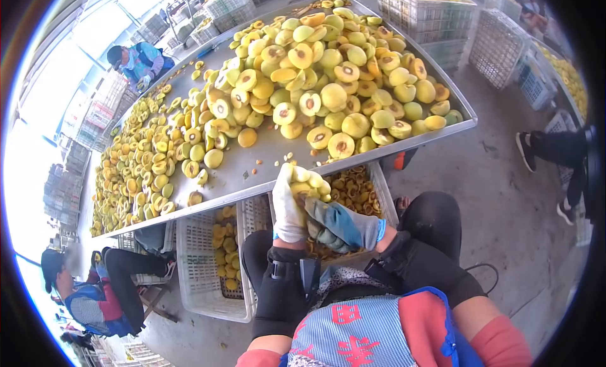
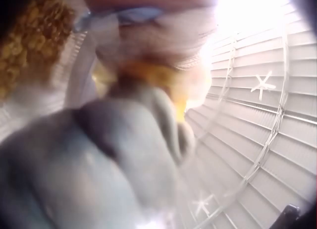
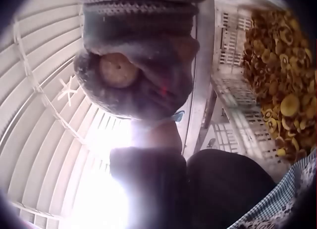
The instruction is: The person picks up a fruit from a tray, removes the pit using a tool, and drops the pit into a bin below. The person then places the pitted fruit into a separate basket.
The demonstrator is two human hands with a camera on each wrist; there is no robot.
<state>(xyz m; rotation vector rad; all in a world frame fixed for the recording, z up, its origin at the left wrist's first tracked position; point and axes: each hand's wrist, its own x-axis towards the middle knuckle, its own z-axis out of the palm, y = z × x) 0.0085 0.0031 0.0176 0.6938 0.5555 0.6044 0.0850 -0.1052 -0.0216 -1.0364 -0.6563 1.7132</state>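
Note:
My left hand (image 1: 291,206), in a white glove with yellow-stained fingers, grips a yellow peach piece (image 1: 303,191) above the crates. Against it works my right hand (image 1: 344,225) in a grey-blue glove, its fingers curled close to the fruit. In the left wrist view, orange fruit flesh (image 2: 151,73) shows between the two gloves, blurred. The right wrist view shows a round tan end (image 3: 119,69) of something within the curled dark glove; I cannot tell what it is. Just beyond both hands lies the heap of halved peaches (image 1: 303,70) on a metal table (image 1: 252,158).
Under the table edge stand a white crate (image 1: 196,272) partly filled with peach pieces and another crate of brownish fruit pieces (image 1: 356,190). One person (image 1: 136,60) works across the table; another person (image 1: 88,297) sits at left. Stacked crates (image 1: 429,19) stand at the back right.

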